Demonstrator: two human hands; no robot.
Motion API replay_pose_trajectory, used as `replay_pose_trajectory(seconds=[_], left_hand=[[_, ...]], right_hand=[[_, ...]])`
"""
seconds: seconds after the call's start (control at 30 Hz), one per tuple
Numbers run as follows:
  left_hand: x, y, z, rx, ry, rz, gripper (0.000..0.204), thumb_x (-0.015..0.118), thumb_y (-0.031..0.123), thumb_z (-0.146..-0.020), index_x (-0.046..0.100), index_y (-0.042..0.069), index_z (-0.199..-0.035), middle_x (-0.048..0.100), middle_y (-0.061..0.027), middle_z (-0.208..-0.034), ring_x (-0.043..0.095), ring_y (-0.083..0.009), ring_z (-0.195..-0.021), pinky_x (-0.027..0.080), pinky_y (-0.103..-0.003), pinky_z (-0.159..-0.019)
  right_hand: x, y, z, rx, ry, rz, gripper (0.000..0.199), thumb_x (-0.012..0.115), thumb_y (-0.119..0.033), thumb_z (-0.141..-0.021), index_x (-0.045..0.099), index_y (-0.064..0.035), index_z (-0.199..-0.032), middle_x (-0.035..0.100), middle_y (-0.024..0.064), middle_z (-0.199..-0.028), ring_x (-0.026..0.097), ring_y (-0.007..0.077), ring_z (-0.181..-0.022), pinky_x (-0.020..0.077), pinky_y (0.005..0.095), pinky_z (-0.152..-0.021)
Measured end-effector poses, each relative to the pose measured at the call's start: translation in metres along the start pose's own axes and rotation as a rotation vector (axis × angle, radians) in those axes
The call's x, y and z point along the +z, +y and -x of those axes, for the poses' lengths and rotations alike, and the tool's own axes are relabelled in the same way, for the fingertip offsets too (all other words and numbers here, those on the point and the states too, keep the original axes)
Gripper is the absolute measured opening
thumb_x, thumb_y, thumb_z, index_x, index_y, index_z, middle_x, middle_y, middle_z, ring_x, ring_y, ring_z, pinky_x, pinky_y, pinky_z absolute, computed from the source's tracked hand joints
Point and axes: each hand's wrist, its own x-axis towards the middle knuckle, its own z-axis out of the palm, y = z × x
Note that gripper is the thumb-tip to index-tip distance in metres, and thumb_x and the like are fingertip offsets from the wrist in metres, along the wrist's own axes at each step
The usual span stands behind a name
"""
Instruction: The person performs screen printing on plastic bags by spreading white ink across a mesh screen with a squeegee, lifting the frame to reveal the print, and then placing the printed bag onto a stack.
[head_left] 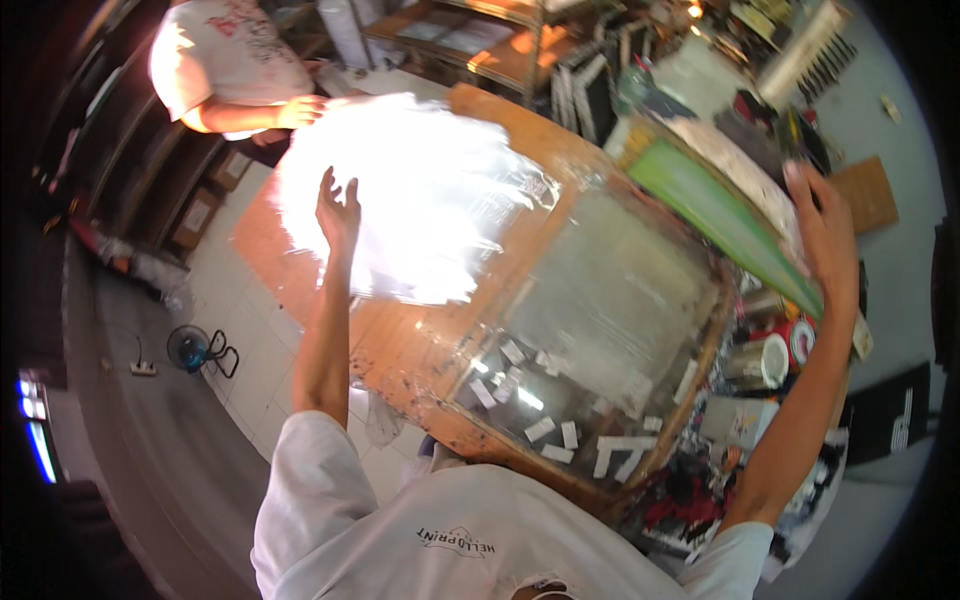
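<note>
My left hand (341, 208) is raised over the left part of the table, its fingers apart and nothing in them. Below it spreads a pile of clear plastic sheets or bags (400, 220), glaring white in the light. At the right, my right hand (826, 228) grips the near end of a green screen-printing frame (705, 215), which stands tilted along the table's far right side. The thumb and part of the fingers show at its pale edge; the rest is hidden. Between my hands lies a glass plate (610, 290) set in the wooden table (385, 345).
Several white tape pieces (540, 429) stick to the near part of the glass. Paint cans (758, 362) and stained rags (690, 500) crowd the right side. Another person (235, 65) stands across at the far left, one hand at the plastic. A fan (188, 349) stands lower left.
</note>
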Motion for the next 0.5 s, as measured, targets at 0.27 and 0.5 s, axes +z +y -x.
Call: replay_pose_trajectory(seconds=[0.27,0.5], left_hand=[[-0.137,0.173,0.193,-0.023,-1.625,0.924,0.041,0.079,0.015,-0.089,0.067,0.003,-0.126,0.070,-0.0093,-0.122,0.065,-0.0211,-0.105,0.054,-0.036,-0.093],[-0.173,0.294,0.258,0.310,-2.160,2.023,0.027,0.081,0.025,-0.089,0.071,0.001,-0.085,0.069,-0.0100,-0.086,0.066,-0.0250,-0.082,0.050,-0.039,-0.068]], right_hand=[[-0.005,-0.001,0.008,0.051,-0.002,0.045,0.053,0.057,-0.044,-0.103,0.066,0.0031,-0.125,0.070,0.0223,-0.119,0.065,0.0293,-0.113,0.0455,0.0364,-0.101],[0.005,0.007,0.001,0.077,0.015,0.073,0.057,0.057,-0.047,-0.102,0.066,0.0030,-0.126,0.070,0.0217,-0.121,0.064,0.0321,-0.116,0.0438,0.0371,-0.104]])
